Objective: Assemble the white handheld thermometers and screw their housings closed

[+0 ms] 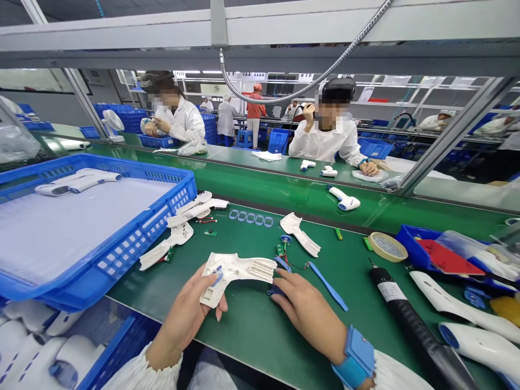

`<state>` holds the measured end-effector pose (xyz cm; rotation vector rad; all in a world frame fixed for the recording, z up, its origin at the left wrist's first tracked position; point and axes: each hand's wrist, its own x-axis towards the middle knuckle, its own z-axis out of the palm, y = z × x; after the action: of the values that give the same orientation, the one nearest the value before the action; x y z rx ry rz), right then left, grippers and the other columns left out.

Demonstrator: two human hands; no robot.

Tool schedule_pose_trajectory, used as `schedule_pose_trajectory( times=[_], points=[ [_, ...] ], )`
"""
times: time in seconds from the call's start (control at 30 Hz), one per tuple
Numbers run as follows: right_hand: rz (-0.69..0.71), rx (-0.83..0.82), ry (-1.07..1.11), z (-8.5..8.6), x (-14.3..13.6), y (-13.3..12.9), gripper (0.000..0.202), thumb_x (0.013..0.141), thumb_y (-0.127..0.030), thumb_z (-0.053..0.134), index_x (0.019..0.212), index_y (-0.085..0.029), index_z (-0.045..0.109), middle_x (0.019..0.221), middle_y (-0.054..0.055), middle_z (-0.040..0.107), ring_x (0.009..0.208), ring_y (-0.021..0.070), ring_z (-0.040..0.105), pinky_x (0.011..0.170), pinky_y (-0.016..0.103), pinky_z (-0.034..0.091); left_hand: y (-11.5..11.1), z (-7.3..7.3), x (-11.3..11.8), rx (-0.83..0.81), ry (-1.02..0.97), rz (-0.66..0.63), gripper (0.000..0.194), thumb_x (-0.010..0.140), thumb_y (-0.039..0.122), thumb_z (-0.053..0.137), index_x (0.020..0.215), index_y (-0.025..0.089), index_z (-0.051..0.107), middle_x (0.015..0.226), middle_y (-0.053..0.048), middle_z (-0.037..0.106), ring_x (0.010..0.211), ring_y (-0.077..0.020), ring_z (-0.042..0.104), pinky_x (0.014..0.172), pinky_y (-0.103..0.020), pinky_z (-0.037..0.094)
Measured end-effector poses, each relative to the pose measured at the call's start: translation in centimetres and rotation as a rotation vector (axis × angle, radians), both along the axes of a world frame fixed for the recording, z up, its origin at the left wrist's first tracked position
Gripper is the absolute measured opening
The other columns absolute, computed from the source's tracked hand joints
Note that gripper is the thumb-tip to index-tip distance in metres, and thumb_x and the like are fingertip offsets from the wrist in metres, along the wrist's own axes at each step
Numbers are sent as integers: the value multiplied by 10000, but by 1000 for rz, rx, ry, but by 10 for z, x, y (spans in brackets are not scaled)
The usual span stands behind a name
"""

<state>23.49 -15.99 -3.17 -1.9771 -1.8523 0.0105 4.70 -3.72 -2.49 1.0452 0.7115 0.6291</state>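
Observation:
My left hand (190,298) grips a white plastic housing half (238,269), shaped like a handheld thermometer gun, with its inside facing up. A small blue piece (219,275) sits in its wide end, by my thumb. My right hand (306,309) is at the handle end, its fingers closed around a small dark blue plastic part (277,291), partly hidden by them. Just beyond lie a green circuit board (281,249) with wires, a blue strip (283,264) and another white housing half (300,234). A long blue strip (328,286) rests right of them.
A blue basket (170,200) with white units stands left. Several white shells (179,235) and blue window frames (251,218) lie behind my hands. At right are a black electric screwdriver (406,314), a screw dish (388,247) and a blue parts bin (410,238). Co-workers sit across the green conveyor (260,184).

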Motion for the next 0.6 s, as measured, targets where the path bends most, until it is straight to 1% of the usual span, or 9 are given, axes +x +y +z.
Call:
schedule_pose_trajectory(
  times=[0.07, 0.13, 0.17, 0.23, 0.3, 0.37, 0.43, 0.53, 0.6],
  points=[
    [-4, 178, -53, 6, 1, 0, 117, 851, -156, 529, 915, -160, 627, 1012, 101, 656, 868, 251, 616, 737, 395, 525, -2, 2, 2, -9, -17, -28, 420, 762, 313, 576, 1115, 102, 489, 506, 5, 583, 440, -138, 513, 372, -210, 402],
    [-8, 354, -60, 18, 2, 0, 102, 862, -163, 514, 885, -168, 614, 915, 76, 663, 799, 219, 607, 694, 362, 508, -1, 6, 3, -17, -30, -38, 378, 745, 289, 569, 1064, 93, 516, 465, 22, 548, 405, -126, 490, 340, -191, 376],
    [-10, 412, -47, 25, 3, 0, 96, 863, -164, 515, 890, -172, 607, 887, 65, 660, 785, 205, 598, 687, 347, 496, 0, 8, 3, -18, -38, -41, 351, 745, 286, 564, 1037, 93, 528, 457, 29, 534, 388, -119, 478, 325, -185, 364],
    [-19, 472, -8, 40, 3, 0, 100, 859, -159, 522, 916, -183, 600, 864, 48, 653, 786, 186, 583, 693, 326, 477, 3, 14, 2, -3, -50, -49, 304, 770, 300, 549, 999, 100, 542, 477, 31, 537, 361, -105, 463, 305, -178, 349],
    [-31, 512, 29, 55, 1, 0, 125, 854, -153, 527, 945, -196, 601, 873, 41, 649, 812, 181, 573, 714, 320, 465, 6, 19, 1, 29, -37, -61, 285, 806, 325, 539, 1001, 118, 541, 568, 12, 592, 356, -93, 475, 305, -178, 357],
    [9, 525, 67, 66, -5, 3, 130, 850, -154, 534, 948, -200, 606, 898, 42, 645, 842, 178, 564, 732, 314, 460, 10, 22, 1, 58, -2, -92, 289, 830, 362, 536, 1014, 139, 538, 694, -21, 649, 363, -86, 501, 308, -176, 363],
    [113, 490, 69, 73, -16, 9, 120, 855, -165, 533, 937, -196, 615, 921, 47, 642, 837, 174, 555, 720, 309, 459, 11, 23, 3, 70, 32, -135, 313, 843, 427, 520, 989, 152, 552, 740, -41, 672, 361, -87, 517, 302, -171, 353],
    [272, 341, -72, 79, -35, 25, 139, 879, -183, 492, 904, -180, 628, 887, 60, 642, 764, 183, 533, 648, 319, 449, 10, 25, 7, 68, 51, -174, 407, 836, 533, 480, 806, 142, 587, 535, -17, 617, 336, -102, 512, 289, -164, 324],
    [304, 224, -174, 81, -43, 33, 139, 876, -200, 491, 896, -170, 626, 865, 74, 639, 741, 199, 521, 626, 339, 445, 8, 27, 9, 68, 56, -188, 441, 823, 560, 482, 712, 144, 578, 413, 7, 536, 320, -112, 503, 288, -164, 315]
  ],
)
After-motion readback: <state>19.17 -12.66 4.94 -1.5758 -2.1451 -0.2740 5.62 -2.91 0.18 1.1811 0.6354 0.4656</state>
